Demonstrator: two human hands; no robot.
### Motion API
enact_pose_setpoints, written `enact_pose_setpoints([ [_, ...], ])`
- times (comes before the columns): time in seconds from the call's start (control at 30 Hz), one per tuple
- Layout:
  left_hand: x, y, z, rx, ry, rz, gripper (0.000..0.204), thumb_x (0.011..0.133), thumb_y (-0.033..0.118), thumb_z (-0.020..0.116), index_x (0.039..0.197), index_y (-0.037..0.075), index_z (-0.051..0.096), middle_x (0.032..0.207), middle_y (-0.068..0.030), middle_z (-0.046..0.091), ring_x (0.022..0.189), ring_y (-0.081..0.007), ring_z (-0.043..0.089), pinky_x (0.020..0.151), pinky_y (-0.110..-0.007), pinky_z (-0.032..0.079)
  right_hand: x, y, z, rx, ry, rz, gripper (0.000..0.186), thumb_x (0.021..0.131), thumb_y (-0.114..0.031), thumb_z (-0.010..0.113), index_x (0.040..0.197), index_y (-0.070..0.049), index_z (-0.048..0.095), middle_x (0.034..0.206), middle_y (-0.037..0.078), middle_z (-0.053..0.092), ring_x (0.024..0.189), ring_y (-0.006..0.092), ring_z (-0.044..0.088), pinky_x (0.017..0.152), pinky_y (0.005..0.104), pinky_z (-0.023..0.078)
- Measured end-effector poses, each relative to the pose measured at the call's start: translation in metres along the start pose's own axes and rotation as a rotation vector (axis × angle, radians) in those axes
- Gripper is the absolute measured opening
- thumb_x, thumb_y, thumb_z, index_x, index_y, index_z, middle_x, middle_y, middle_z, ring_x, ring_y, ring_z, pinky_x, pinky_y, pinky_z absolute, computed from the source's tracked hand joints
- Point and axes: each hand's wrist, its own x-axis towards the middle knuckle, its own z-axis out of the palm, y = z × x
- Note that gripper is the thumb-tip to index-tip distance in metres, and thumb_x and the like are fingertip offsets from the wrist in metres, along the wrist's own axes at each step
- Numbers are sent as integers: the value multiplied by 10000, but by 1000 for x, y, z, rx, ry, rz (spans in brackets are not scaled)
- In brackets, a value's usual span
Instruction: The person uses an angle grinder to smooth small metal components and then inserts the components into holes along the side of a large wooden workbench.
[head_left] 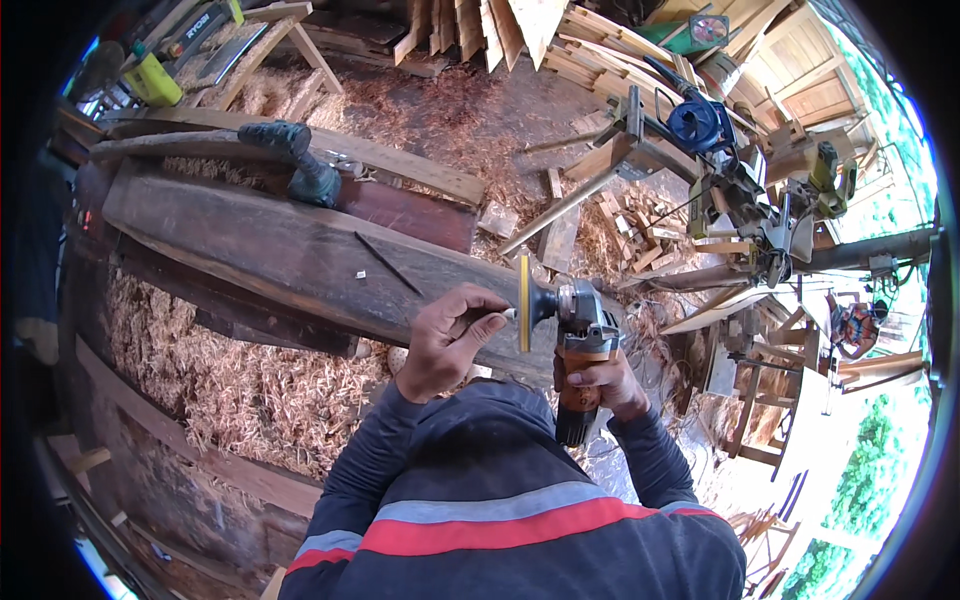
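My right hand (612, 383) is wrapped around the body of an orange and black angle grinder (583, 345), held upright close to my chest. A backing pad with a yellow-edged disc (524, 303) faces left on its head, edge-on to me. My left hand (448, 335) is closed in a pinch beside the disc, with a small whitish piece (510, 314) at the fingertips. What that piece is cannot be made out. Beyond both hands stretches a long dark wooden board (250, 235). On it lie a thin dark rod (388, 262) and a small white scrap (361, 274).
A teal power tool (312, 182) rests at the board's far edge. Wood shavings (250, 390) cover the ground nearby. Right of the board stands a bench with a blue power tool (697, 125). Planks (490, 28) lean at the back; a sawhorse (290, 60) stands far left.
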Motion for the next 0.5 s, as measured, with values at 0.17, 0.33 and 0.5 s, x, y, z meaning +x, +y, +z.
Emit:
enact_pose_setpoints([
  [0.17, 1, 1, -4, 231, -72, 32, 162, 954, -66, 615, 1116, -66, 628, 1085, -90, 636, 1014, -137, 634, 905, -251, 511, 1, 4, -2, 32, -33, 7, 437, 666, -3, 738, 1084, 13, 612, 828, 121, 667, 696, 245, 672, 646, 358, 551],
  [0.33, 3, 6, -6, 324, -89, 103, 164, 936, -83, 625, 1095, -45, 633, 1078, -103, 636, 969, -130, 637, 843, -244, 521, 1, 7, -4, 32, -36, 9, 447, 670, -6, 731, 1099, 16, 607, 825, 130, 664, 695, 255, 672, 657, 364, 550],
  [0.5, 7, 9, -3, 358, -78, 169, 166, 917, -87, 649, 1073, -32, 639, 1044, -108, 645, 918, -129, 639, 787, -248, 525, 3, 11, -11, 31, -68, 19, 450, 670, -6, 728, 1104, 18, 611, 838, 132, 668, 704, 260, 674, 666, 364, 548],
])
